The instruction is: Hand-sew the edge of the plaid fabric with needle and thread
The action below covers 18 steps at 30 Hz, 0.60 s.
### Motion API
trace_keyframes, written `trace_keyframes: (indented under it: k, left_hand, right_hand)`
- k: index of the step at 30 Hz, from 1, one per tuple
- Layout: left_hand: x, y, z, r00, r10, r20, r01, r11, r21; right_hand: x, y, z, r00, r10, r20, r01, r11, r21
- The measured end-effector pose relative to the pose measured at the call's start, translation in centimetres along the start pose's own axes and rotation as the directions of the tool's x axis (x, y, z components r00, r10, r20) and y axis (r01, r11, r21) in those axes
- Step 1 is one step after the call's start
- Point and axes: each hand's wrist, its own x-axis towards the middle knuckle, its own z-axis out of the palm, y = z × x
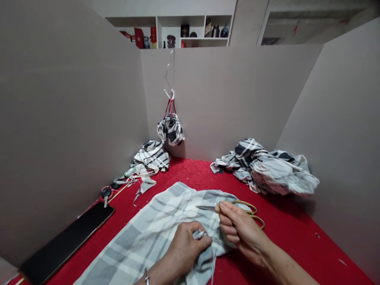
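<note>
**Bunching a grey plaid cloth [148,237], scissors [247,209] in hand**

The left hand [187,247] has its fingers curled tight, clamped on a gathered fold of the cloth. The right hand [242,229] has its fingers close together, pinching the scissors, with the steel blades pointing left just above the cloth. The cloth lies under both hands on red carpet [285,237], with a heap of plaid fabric [267,168] beyond.

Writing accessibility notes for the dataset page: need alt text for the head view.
Two bare hands work over a grey-and-white plaid cloth on red carpet: the left hand grips a fold while the right hand holds gold-handled scissors. Heaped plaid fabric lies beyond, and a plaid bundle hangs from a white hook.
</note>
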Motion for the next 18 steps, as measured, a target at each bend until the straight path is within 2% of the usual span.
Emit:
trace_keyframes:
  k: [3, 11, 14, 18]
  left_hand:
    - [0.0, 0.5, -0.3, 1.000, -0.006, -0.023, 0.004, 0.998, -0.058]
    - [0.2, 0.7, -0.6, 0.998, -0.029, -0.054, 0.024, 0.996, -0.091]
    - [0.4, 0.3, -0.8, 0.997, -0.040, -0.064, 0.034, 0.995, -0.091]
    - [0.6, -0.1, -1.0, 0.995, -0.065, -0.078, 0.056, 0.992, -0.113]
  right_hand:
    - [0.0, -0.7, -0.6, 0.999, -0.011, -0.030, 0.010, 1.000, -0.012]
    - [-0.7, -1.9, -0.5, 0.987, -0.151, -0.057, 0.147, 0.987, -0.067]
    - [-1.6, -2.9, -0.1, 0.973, -0.219, -0.071, 0.218, 0.976, -0.017]
    - [-3.6, -5.2, 0.9, 0.939, -0.302, -0.167, 0.312, 0.949, 0.036]
